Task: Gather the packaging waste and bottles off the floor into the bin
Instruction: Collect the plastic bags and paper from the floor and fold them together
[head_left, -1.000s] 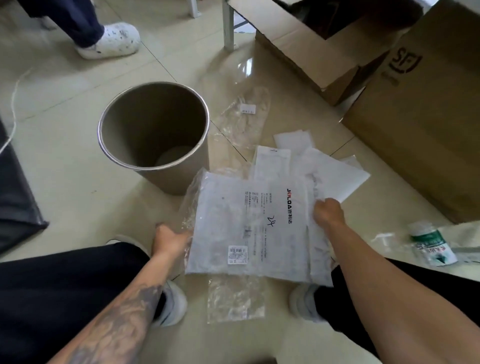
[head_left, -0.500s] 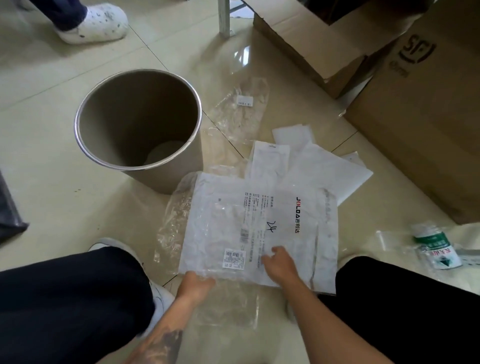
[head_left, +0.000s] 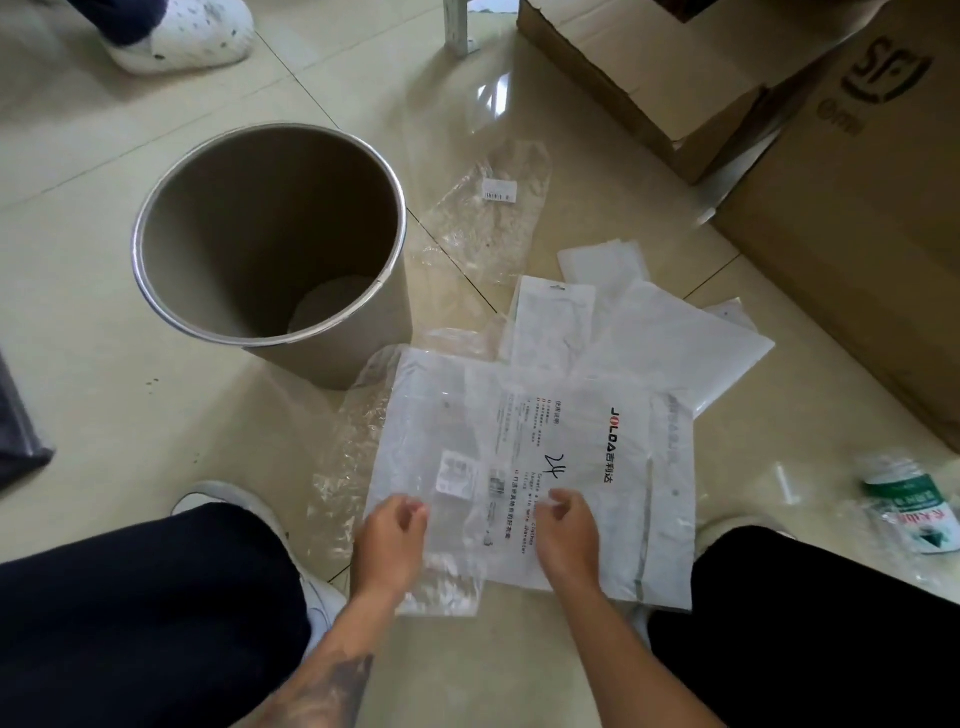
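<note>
Left hand (head_left: 390, 545) and right hand (head_left: 566, 535): both half-curled, fingers resting on near edge of large white printed bag (head_left: 535, 467); whether pinching it, cannot tell. One round bin (head_left: 270, 234) ahead-left of left hand, upright. Beyond right hand: about four white bags (head_left: 670, 343) overlapping, one clear bag (head_left: 483, 208) farther off. One bottle (head_left: 909, 506) far right of right hand. Glossy tiled floor (head_left: 104, 364); two cardboard boxes (head_left: 857, 208) beyond-right.
</note>
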